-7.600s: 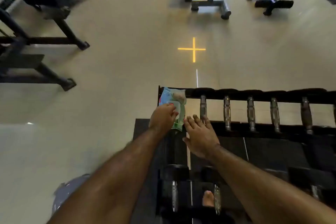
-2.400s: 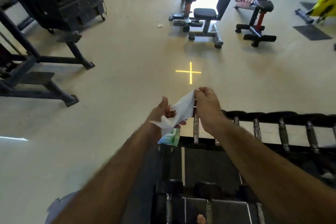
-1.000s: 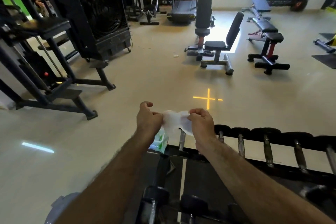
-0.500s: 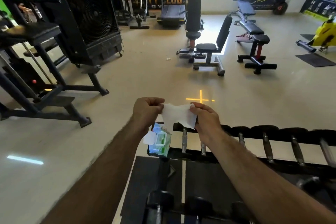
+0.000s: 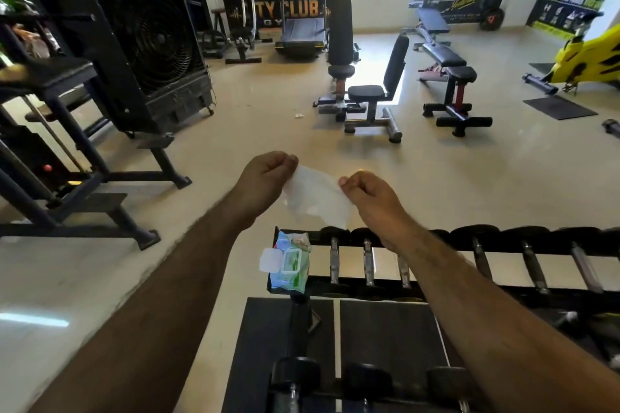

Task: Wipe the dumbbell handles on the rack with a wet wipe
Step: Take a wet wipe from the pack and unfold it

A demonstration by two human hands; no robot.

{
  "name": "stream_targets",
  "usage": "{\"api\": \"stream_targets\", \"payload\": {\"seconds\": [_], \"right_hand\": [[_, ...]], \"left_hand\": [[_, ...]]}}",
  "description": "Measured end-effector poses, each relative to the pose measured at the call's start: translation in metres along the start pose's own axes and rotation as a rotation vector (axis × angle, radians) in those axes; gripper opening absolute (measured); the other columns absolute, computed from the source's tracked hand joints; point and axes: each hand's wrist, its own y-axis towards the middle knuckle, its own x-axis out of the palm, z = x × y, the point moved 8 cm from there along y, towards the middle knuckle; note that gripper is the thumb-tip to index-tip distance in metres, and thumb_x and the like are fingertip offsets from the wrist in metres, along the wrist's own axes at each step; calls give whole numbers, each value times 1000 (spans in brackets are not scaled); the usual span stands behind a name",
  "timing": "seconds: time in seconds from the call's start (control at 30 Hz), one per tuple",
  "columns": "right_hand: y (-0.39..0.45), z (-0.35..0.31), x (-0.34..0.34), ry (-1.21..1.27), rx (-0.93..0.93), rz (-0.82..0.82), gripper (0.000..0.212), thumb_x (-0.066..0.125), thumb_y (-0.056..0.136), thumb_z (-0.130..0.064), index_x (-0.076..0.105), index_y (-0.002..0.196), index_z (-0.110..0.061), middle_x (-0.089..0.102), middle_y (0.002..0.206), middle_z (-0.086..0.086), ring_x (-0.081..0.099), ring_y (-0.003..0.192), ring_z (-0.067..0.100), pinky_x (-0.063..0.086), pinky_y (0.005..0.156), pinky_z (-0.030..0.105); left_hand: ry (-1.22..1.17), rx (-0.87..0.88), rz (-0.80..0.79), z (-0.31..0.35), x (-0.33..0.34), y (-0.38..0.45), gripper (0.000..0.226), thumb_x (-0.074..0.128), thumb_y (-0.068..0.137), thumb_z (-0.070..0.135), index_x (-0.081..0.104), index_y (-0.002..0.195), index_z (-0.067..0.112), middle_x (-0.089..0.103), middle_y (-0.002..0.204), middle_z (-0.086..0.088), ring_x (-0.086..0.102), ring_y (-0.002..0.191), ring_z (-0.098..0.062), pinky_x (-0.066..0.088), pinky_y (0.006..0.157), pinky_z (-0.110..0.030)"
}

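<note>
Setting: gym floor, dumbbell rack (image 5: 503, 241) near.
Hands: left hand (image 5: 265, 178) and right hand (image 5: 369, 198) each pinch a wipe corner.
Wet wipe (image 5: 317, 199): limp, light; probably best bunched before wiping.
Handles (image 5: 368, 261): rigid metal.

Above the dumbbell rack (image 5: 503, 241), the left hand (image 5: 265, 178) and right hand (image 5: 372, 194) each pinch an upper corner of a white wet wipe (image 5: 315, 199), spread between them, while the open wipes pack (image 5: 288, 263) lies at the rack's left end beside the steel dumbbell handles (image 5: 368, 261).
</note>
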Motion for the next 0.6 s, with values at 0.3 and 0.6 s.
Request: {"api": "stream_targets", "payload": {"seconds": [0.3,0.6], "right_hand": [[-14,-2,13,769,368,-156,39,82,87,-18,59,117,-12,76,120,16,77,100,30,68,70,47],[-11,6,-7,600,344,-72,67,79,79,20,58,139,-2,75,115,18,78,93,27,67,75,37]], "left_hand": [[-534,-369,-7,-27,29,-17,38,45,113,35,61,123,3,74,105,-15,73,78,-21,61,61,-34],[-522,-328,-215,-17,29,-26,46,70,86,-15,63,130,-7,72,122,-26,73,103,-33,65,87,-43]]}}
